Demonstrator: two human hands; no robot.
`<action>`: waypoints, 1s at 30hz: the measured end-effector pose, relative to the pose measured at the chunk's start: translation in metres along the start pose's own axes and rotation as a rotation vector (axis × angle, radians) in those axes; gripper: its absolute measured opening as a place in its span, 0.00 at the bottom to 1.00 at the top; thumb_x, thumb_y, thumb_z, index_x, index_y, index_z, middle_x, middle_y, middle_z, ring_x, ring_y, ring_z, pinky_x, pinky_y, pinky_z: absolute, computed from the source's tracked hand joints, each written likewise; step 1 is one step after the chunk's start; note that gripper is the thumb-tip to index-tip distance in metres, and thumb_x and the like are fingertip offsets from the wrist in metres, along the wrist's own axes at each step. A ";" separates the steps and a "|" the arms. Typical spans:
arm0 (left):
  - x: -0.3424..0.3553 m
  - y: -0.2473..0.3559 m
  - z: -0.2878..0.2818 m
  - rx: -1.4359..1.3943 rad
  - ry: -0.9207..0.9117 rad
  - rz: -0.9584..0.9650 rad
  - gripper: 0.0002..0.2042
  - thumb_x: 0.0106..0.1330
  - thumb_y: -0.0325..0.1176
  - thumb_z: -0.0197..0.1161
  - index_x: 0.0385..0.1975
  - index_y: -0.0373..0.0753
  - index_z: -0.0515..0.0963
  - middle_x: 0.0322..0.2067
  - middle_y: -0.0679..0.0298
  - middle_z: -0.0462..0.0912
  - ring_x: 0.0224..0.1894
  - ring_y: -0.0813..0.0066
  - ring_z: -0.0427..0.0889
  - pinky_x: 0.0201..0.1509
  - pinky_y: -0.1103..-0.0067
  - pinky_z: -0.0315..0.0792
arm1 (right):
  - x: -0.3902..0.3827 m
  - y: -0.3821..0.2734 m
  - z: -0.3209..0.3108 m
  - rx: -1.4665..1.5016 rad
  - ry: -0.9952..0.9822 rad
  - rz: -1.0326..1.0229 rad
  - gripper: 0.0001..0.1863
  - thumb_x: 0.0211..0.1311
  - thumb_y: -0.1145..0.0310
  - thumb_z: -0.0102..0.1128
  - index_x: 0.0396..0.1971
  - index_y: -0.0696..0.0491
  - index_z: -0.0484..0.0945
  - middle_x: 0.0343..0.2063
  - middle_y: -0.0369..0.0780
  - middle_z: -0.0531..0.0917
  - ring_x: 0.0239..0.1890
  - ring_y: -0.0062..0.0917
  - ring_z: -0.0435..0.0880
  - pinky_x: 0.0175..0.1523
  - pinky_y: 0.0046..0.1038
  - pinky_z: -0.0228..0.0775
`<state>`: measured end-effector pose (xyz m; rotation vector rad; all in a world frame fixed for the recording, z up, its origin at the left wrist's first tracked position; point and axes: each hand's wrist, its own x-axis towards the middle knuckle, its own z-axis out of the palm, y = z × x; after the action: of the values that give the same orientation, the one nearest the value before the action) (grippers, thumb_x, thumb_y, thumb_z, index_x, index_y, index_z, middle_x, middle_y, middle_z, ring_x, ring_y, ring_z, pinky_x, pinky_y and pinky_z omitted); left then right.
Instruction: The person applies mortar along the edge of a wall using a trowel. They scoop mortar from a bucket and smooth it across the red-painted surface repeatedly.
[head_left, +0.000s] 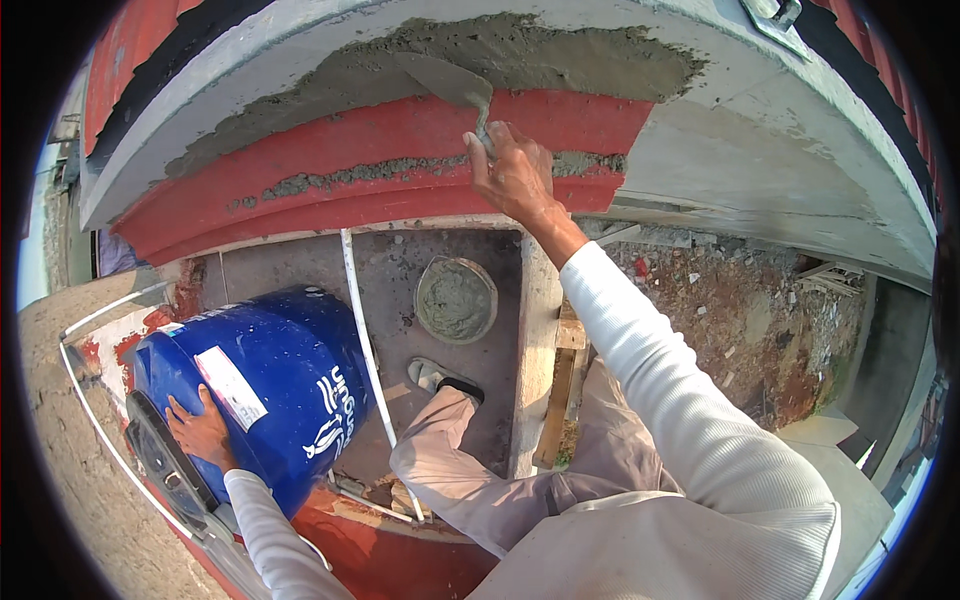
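1. My right hand (515, 172) clamped on the trowel (450, 82).
2. Its blade at the wet mortar (570, 60), above the red band's (400, 128) upper edge.
3. My left hand (203, 432), fingers apart, rests on the blue tank (285, 355).

bright outdoor daylight, bent by a wide fisheye.
warm sun catches the sleeve (690, 372) and trousers (455, 465), leaving shade in the folds; the grey floor (390, 300) is duller. the drum (270, 335) is brighter at its left end than its right. black fills the corners, the wall (760, 190) bows, and the outer edges soften. the trowel (445, 78) looks slightly soft.
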<state>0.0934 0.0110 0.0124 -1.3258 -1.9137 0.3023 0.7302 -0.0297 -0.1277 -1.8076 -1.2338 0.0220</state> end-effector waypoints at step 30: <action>0.008 -0.006 0.008 0.007 0.008 0.005 0.43 0.67 0.79 0.50 0.74 0.55 0.71 0.71 0.63 0.73 0.73 0.60 0.71 0.69 0.53 0.71 | -0.017 0.149 -0.194 -0.131 0.403 0.199 0.13 0.73 0.66 0.67 0.34 0.62 0.82 0.13 0.40 0.78 0.14 0.22 0.76 0.24 0.26 0.66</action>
<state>0.0823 0.0167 0.0144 -1.3256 -1.9011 0.3058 0.9219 -0.1826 -0.1249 -1.9243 -0.7839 -0.3031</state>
